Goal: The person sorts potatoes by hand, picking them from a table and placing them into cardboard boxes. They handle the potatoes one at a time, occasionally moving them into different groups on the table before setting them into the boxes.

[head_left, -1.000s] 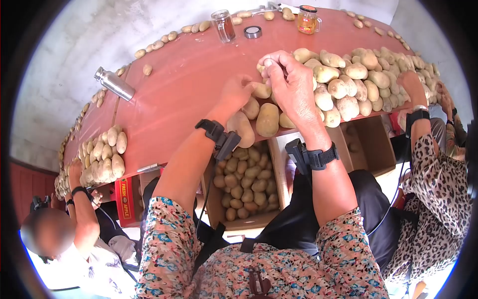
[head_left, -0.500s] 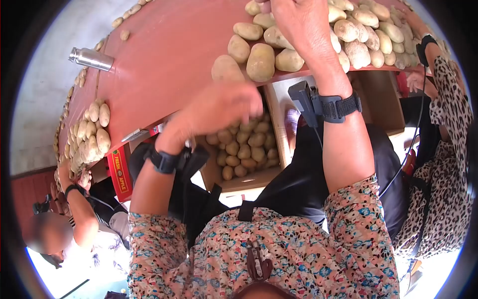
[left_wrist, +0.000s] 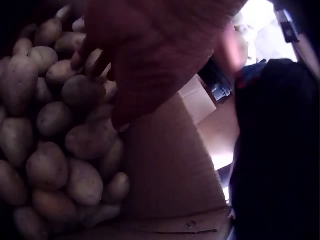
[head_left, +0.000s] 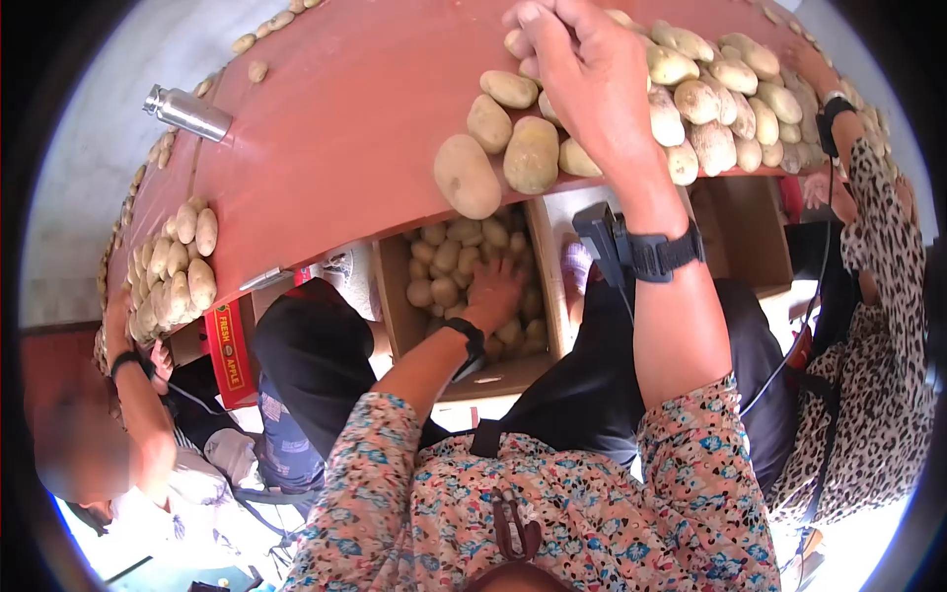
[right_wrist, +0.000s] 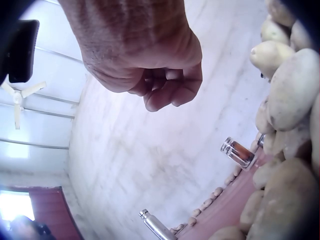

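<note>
Inside a cardboard box (head_left: 391, 306) below the table edge, my left hand (head_left: 496, 294) reaches down with spread fingers onto loose potatoes (head_left: 446, 259). The left wrist view shows that hand (left_wrist: 150, 55) over the potatoes (left_wrist: 47, 165), its palm side partly dark. Above the table, my right hand (head_left: 600, 94) is raised beside the piled potatoes (head_left: 696, 102). Its fingers curl inward in the right wrist view, and no object shows in them. Two large potatoes, a pale one (head_left: 467, 176) and a yellower one (head_left: 532, 156), lie at the table's front edge.
A steel bottle (head_left: 187, 113) lies on the red table (head_left: 326, 128). Another potato pile (head_left: 178, 266) sits at the left, near a person's arm (head_left: 143, 409). At the right, a person in a leopard-print sleeve (head_left: 878, 257) reaches to the pile. A glass mug (right_wrist: 238, 152) stands farther back.
My left hand has gone from the table potatoes down into the box. My right hand stays raised by the pile, with its fingers still curled. The head view has tilted downward.
</note>
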The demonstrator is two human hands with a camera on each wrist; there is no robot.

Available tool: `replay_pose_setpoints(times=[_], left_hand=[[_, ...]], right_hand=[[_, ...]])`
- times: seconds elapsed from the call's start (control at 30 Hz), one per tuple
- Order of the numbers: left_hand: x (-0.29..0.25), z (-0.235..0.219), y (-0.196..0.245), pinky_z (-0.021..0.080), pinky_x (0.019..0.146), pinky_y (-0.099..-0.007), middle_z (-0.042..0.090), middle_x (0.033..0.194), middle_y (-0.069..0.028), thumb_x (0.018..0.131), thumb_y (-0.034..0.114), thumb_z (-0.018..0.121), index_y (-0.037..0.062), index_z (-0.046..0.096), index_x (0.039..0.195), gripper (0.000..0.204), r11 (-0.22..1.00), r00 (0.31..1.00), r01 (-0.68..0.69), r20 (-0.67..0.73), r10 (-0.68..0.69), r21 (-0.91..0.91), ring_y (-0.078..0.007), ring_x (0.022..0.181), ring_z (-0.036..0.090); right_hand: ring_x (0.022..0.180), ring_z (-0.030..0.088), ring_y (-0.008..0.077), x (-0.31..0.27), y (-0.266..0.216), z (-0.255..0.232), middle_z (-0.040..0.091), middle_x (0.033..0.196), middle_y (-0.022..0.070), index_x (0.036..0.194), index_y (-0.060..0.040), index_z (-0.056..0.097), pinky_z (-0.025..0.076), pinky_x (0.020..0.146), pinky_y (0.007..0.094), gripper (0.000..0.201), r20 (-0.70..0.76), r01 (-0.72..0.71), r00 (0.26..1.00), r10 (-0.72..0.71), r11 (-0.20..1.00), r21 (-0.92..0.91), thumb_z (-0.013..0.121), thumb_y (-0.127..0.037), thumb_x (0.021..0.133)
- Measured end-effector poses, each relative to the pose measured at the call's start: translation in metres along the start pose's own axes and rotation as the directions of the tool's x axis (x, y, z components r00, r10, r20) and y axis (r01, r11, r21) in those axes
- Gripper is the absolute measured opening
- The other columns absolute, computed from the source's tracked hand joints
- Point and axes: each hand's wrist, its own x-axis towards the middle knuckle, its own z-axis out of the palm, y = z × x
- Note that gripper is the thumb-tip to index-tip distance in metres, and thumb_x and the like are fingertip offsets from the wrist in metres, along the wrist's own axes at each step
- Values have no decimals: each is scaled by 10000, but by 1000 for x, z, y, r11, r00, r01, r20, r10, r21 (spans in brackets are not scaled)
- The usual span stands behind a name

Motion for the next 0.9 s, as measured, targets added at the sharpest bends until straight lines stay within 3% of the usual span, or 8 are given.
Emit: replay_pose_setpoints(times=[0.03, 0.17, 0.33, 0.47, 0.6, 0.67, 0.8, 0.9], left_hand=[[0, 8, 3, 348, 985, -648, 463, 1392, -153, 849, 165, 575, 137, 499, 1361, 518, 999, 997, 49, -55, -49, -2, -348, 1327, 396], [-5, 9, 9, 341, 966, -682, 456, 1357, -135, 875, 172, 548, 132, 528, 1323, 451, 994, 987, 102, -129, -96, 41, -344, 1280, 411], [-14, 14, 8, 388, 933, -659, 465, 1307, -122, 860, 165, 580, 120, 554, 1258, 401, 998, 998, 36, -58, -39, -55, -355, 1239, 432], [-19, 16, 9, 427, 892, -640, 481, 1267, -126, 852, 140, 573, 116, 570, 1227, 376, 997, 996, 65, -55, -67, -39, -357, 1182, 472], [-17, 21, 8, 442, 859, -640, 487, 1254, -138, 833, 134, 586, 109, 581, 1210, 377, 985, 986, 143, -76, -151, -97, -361, 1175, 478], [-29, -2, 6, 456, 868, -606, 493, 1240, -156, 790, 133, 623, 101, 584, 1209, 422, 960, 986, 166, 19, -166, -226, -383, 1157, 493], [-64, -50, 0, 487, 878, -507, 491, 1259, -174, 742, 158, 688, 93, 580, 1204, 478, 969, 993, 79, -70, -98, -236, -385, 1122, 530], [-84, -115, -11, 497, 886, -398, 535, 1224, -177, 716, 216, 760, 54, 571, 1177, 524, 815, 976, 136, 216, -14, -564, -340, 1076, 578]], right_hand=[[651, 548, 41, -4, -3, 5, 624, 712, -6, 946, -11, 662, 467, 596, 212, 178, -6, -179, 984, 180, 983, 28, 543, -139, 979], [638, 667, 211, -2, 10, 3, 668, 691, 115, 901, -14, 672, 509, 600, 322, 142, 22, -60, 998, 60, 998, -6, 566, -107, 924], [650, 548, 45, -1, 12, 3, 618, 711, 5, 960, -9, 676, 468, 599, 211, 181, 29, -43, 999, 43, 999, -24, 534, -118, 985], [623, 646, 261, -3, 4, 1, 641, 676, 131, 894, -7, 662, 496, 592, 333, 113, -4, -26, 1000, 26, 999, -27, 582, -83, 921], [641, 541, 69, -2, -2, 0, 603, 687, 34, 930, 23, 645, 467, 600, 238, 134, 24, -17, 1000, 19, 996, -83, 548, -63, 966], [698, 639, 319, -1, 4, -2, 647, 777, 168, 902, 10, 644, 497, 638, 365, 88, 37, -76, 996, 77, 997, -26, 582, -52, 915], [714, 642, 320, -1, 4, -3, 658, 791, 161, 908, 10, 650, 501, 657, 371, 99, 32, -37, 999, 39, 998, -54, 584, -64, 917], [708, 640, 320, -3, 4, 0, 657, 787, 158, 909, 7, 650, 501, 655, 374, 103, 31, -30, 999, 31, 999, -38, 583, -71, 920]])
